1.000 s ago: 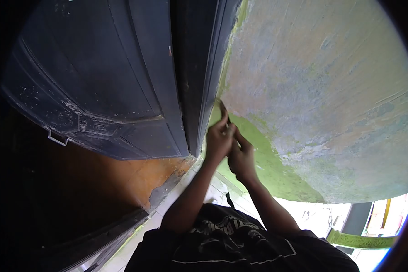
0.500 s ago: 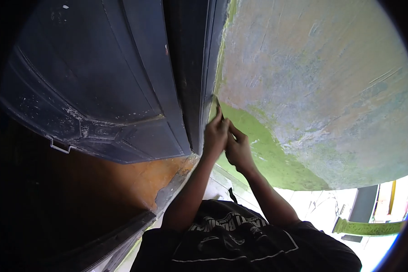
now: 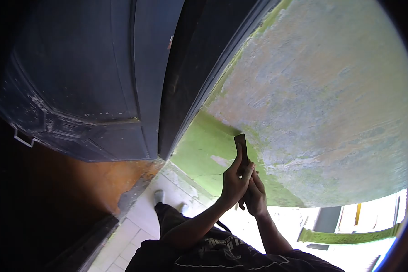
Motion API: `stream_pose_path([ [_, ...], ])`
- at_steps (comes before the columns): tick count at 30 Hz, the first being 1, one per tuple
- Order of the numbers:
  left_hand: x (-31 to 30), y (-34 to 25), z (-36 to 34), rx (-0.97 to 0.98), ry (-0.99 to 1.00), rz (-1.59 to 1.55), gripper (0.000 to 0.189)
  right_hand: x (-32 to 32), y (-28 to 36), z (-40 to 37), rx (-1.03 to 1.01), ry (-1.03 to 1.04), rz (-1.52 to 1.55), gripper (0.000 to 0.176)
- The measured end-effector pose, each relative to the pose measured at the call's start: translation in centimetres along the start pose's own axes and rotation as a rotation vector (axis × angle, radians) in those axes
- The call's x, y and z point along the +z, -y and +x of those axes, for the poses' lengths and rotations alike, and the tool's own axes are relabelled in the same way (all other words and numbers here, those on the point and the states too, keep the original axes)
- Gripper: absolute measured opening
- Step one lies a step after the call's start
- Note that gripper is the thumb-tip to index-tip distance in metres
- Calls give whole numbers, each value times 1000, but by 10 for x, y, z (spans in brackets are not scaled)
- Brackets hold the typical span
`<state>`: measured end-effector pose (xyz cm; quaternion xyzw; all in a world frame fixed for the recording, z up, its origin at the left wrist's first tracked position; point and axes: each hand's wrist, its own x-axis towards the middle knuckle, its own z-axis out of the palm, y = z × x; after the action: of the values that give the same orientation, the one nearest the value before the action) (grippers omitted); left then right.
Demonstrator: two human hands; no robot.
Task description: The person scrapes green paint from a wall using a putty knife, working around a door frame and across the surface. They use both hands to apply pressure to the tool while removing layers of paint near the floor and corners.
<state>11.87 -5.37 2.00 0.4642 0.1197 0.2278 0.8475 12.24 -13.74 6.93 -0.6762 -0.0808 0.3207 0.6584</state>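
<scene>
A dark, flat-ended scraper-like tool points up at the wall, its tip at or near the green paint. My left hand is wrapped round its handle, one finger stretched along the tool. Just to the right, my right hand is closed round the lower handle, touching my left hand. The wall has green paint low down and a patchy, bare greyish surface above.
A dark panelled door with a metal handle stands at the left beside its dark frame. Orange floor lies beyond the doorway. Pale tiles lie below, and a green ledge is at lower right.
Both hands and the tool have moved right and down, away from the door frame, to the green paint. The view has turned, and a leg and feet now show below.
</scene>
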Motion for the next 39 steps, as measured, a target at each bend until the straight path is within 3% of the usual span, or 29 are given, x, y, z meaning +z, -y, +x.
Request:
stream_pose_path([
  [1,4,0,1,-28,-27,-125,63,-7,-4,1,-15,54,33,46],
  [3,2,5,2,-67,-6,-190,62,-20,-33,8,-56,-49,95,45],
  [5,2,14,3,13,-28,28,61,-29,-41,10,-156,-62,-130,45],
  [6,0,13,5,104,-49,24,59,-15,-40,11,-198,-149,-151,47],
  [9,-13,6,13,126,-17,49,57,8,-33,9,-166,-186,-186,49],
  [11,-17,3,11,2,4,20,55,6,-42,12,-171,-201,-184,48],
  [14,-7,11,6,265,-58,142,52,11,-44,8,-256,-273,-161,47],
  [15,-4,4,5,145,-36,89,50,13,-39,11,-260,-255,-153,47],
  [18,-13,-4,22,141,-75,117,49,15,-27,22,-189,-169,-183,45],
  [19,-16,-3,28,223,-96,141,50,17,-24,26,-207,-124,-190,45],
  [21,-9,-9,19,168,-94,120,51,17,-18,17,-158,-131,-101,45],
  [23,-3,11,13,442,-96,544,52,24,-20,8,-256,-302,-22,45],
  [25,-3,-10,16,324,-59,408,52,21,-12,14,-234,-284,-45,44],
  [27,-10,-39,26,-97,-86,49,52,15,-4,29,-113,-30,-204,45],
  [29,-9,-19,24,-73,-67,-74,49,13,-6,24,-89,-47,-168,44],
  [31,-2,13,13,341,-142,429,48,10,-12,6,-139,-166,-184,45],
  [33,-3,10,15,294,-128,316,50,13,-9,8,-97,-168,-175,45],
  [36,-8,-22,15,-180,-57,-18,53,12,-20,14,-91,-128,-199,45],
  [37,-5,-16,6,-193,-51,-11,53,9,-21,6,-83,-137,-190,45],
  [39,2,1,5,12,-39,215,52,1,-13,3,-151,-119,-236,45],
])
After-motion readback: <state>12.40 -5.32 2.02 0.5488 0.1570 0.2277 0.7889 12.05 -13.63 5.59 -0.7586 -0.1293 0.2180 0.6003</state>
